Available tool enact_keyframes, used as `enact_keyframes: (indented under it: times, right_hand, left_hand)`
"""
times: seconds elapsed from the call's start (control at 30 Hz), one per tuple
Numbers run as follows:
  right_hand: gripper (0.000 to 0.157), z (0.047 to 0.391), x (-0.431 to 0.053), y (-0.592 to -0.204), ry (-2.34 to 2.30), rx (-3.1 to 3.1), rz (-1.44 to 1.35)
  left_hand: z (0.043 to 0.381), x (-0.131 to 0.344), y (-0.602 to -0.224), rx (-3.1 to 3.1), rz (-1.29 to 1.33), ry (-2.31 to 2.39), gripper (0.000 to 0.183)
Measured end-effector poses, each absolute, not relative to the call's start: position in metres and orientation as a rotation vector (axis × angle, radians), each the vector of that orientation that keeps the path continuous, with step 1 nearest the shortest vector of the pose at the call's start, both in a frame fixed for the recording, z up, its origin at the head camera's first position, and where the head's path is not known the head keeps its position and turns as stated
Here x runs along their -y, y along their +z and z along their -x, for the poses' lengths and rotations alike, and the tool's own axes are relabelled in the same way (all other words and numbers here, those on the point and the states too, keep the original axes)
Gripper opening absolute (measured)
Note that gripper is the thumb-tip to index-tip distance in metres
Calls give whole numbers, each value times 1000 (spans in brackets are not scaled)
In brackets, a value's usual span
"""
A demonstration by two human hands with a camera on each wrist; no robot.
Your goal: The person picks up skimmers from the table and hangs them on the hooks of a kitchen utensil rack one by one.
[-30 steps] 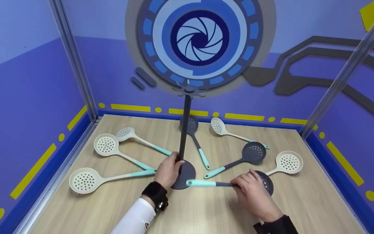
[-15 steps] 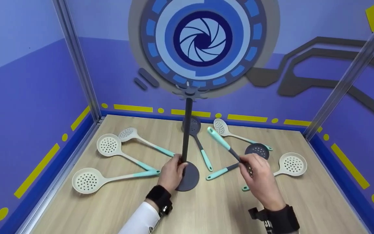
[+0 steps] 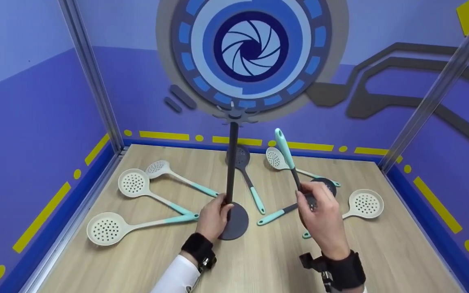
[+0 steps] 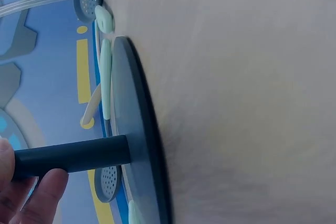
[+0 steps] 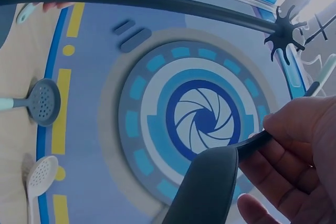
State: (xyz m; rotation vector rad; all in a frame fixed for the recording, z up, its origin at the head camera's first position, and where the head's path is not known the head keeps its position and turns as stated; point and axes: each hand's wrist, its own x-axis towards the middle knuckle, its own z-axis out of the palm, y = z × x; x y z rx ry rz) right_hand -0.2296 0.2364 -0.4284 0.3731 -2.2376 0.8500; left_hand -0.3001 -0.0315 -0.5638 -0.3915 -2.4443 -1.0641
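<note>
My left hand (image 3: 213, 215) grips the dark pole (image 3: 232, 162) of an upright utensil stand, low down above its round base (image 3: 236, 221). The stand's top is a ring of curved hooks (image 5: 285, 32). In my right hand (image 3: 324, 221) is a dark skimmer, pinched by its neck. Its mint handle (image 3: 284, 148) points upward, right of the pole and apart from it. The right wrist view shows its dark head (image 5: 205, 190) below the fingers; in the head view my hand hides most of that head.
Pale skimmers lie at left (image 3: 106, 228), at the back (image 3: 275, 158) and at right (image 3: 365, 203). One dark skimmer (image 3: 240, 156) rests behind the pole, another (image 3: 271, 217) partly behind my right hand. Printed walls enclose the wooden table (image 3: 255, 264) on three sides.
My right hand has lifted the dark skimmer and turned it from lying level, handle leftward, to handle up. The left hand stays on the pole.
</note>
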Motion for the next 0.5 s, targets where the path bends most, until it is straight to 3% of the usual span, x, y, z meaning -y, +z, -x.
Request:
enact_keyframes:
  times: [0.5]
  right_hand:
    - [20,232,-214,-432,881,2215,-391]
  left_hand:
    - [301,31,-561,2460,390,-1061,16]
